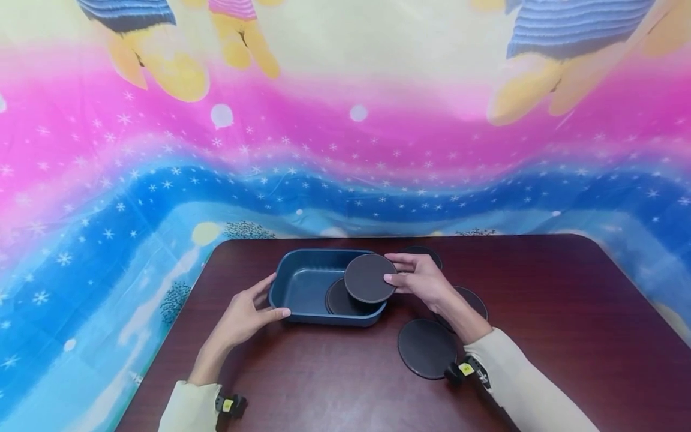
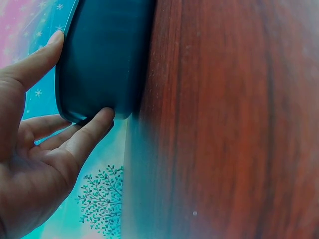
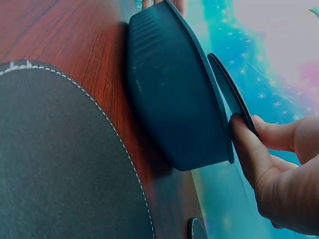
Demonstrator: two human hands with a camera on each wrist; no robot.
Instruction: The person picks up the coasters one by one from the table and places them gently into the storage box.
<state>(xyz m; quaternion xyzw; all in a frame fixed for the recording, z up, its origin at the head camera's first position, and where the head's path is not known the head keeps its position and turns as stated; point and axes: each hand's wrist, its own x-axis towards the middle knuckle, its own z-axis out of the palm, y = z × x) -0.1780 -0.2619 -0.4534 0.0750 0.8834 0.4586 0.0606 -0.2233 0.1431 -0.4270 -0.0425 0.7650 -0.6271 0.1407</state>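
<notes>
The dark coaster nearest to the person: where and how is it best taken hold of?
I would pinch the coaster by its near-left rim, coming low from the person's left. It lies flat and thin, so the edge likely holds best; nothing covers that part, while in the head view the right wrist's camera overlaps the near-right edge.

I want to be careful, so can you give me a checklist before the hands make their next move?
1. Left hand holding the blue tray: ok, at its left end.
2. Right hand gripping a dark disc: ok, pinched at the edge.
3. Held disc lowered inside: not ok, it's above the tray's right end.
4. Bare space in the tray: ok, on the left.
5. Only one disc inside: cannot tell, the held one hides part.
</notes>
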